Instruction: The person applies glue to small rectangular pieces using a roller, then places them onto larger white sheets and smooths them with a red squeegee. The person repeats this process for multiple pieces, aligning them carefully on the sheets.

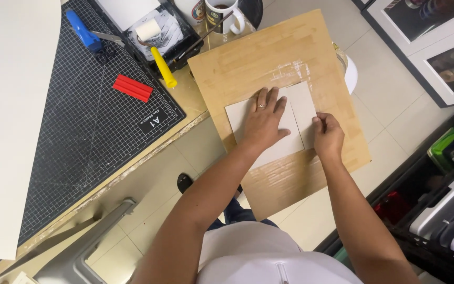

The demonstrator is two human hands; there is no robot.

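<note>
While a large cream sheet point(11, 121) covers the left part of the worktop point(187, 97), a black gridded cutting mat point(95, 131) lies beside it, reaching towards the worktop's front edge. Against the worktop's right corner a wooden board point(269, 63) juts out over the tiled floor point(395, 105). Two pale grey cardboard pieces lie on the board, near its middle: the wider left cardboard piece point(237, 115) and the narrower right cardboard piece point(305, 102), set edge to edge with a thin seam between them. At the worktop's far edge stands a black tray point(182, 44) holding a roll of white tape point(148, 30), and beside it a white mug point(222, 13) with a dark print. On the mat's far corner rests a blue-handled tool point(84, 31) with a metal blade, nearer the mat's right edge lies a pair of red bars point(132, 87), and a yellow-handled tool point(163, 67) leans off the tray onto the bare worktop.

The left hand point(264, 123) lies flat, fingers spread and loose, pressing down on the left cardboard piece across the seam; a ring shows on one finger. The right hand point(328, 135) is curled, its fingertips pinching at the right cardboard piece's near edge, just beside the left hand. A dark shoe point(185, 182) shows on the floor below the forearm
</note>
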